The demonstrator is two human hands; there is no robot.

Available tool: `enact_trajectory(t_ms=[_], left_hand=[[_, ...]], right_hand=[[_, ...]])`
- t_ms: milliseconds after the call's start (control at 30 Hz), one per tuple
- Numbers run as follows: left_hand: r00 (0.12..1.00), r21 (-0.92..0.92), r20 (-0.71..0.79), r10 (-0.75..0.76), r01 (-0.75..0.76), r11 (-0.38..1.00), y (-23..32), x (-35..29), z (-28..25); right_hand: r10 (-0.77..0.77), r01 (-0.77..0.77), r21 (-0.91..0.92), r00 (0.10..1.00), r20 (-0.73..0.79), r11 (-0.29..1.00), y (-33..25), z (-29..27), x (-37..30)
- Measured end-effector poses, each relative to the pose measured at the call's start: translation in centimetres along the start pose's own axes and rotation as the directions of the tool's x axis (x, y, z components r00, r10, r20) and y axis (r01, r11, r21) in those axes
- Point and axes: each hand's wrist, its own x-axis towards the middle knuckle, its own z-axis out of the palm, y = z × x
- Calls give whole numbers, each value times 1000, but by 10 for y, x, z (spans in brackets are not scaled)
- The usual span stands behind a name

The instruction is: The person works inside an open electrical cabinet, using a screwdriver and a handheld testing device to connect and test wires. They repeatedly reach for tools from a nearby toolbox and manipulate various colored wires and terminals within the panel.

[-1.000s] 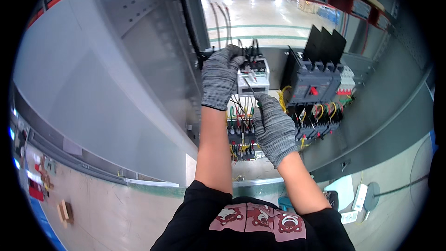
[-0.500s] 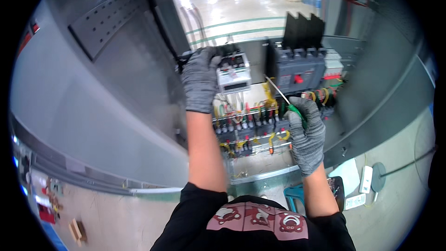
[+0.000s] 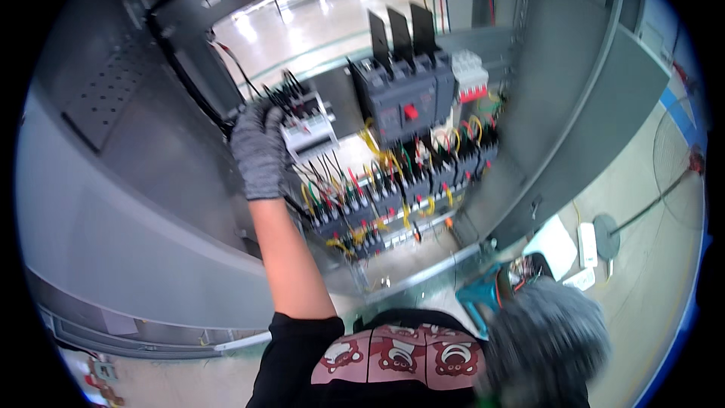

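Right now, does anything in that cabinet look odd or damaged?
Nothing damaged stands out around the left hand. At most, yellow wires droop loosely by the lower left of the large grey breaker, which looks untidy; I can't tell whether that's a fault.

The boxy white device, its upper part dark, sits just right of the left hand's grip, slanting in view with its right side higher. Dark wires bunch at its top, beside the gloved fingertips; thin wires show below it, lower right of the grip.
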Motion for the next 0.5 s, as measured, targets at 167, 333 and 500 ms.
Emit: enact_trajectory(t_ms=[167, 333, 500], left_hand=[[996, 141, 68, 51, -60, 988, -7, -8, 1], [974, 287, 92, 207, -225, 931, -55, 21, -12], [986, 412, 73, 153, -169, 895, -43, 0, -31]], right_hand=[[-36, 44, 188, 998, -47, 981, 15, 22, -60], [200, -87, 274, 887, -415, 958, 24, 5, -144], [882, -520, 727, 122, -456, 448, 141, -4, -239]])
